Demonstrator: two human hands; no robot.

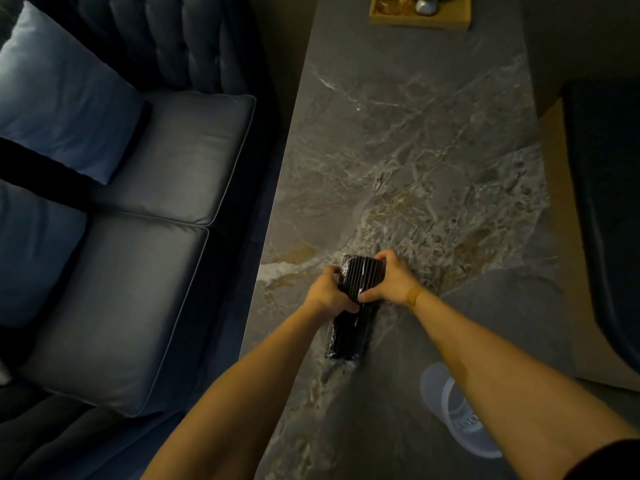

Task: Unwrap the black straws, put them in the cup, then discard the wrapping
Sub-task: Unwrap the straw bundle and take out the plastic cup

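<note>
**Both hands on the wrapped straw bundle**

Head view: A bundle of black plastic straws in clear film wrapping [356, 306] lies lengthwise on the long grey marble-patterned surface [415, 150], near its left edge. The left hand [330, 294] grips the bundle from the left side, fingers curled over the film about midway along it. The right hand [389, 277] holds the far half from the right, fingers wrapped over the top end and thumb pressed near the middle, close to the left hand's fingers. A tan band sits on the right wrist.

A translucent plastic cup [457, 410] lies close to the person, partly hidden under the right forearm. At the far end of the surface sits a shallow wooden tray [420, 19] holding items too blurred to identify. A dark blue leather sofa [138, 237] with a light blue cushion [59, 95] runs along the left.
</note>
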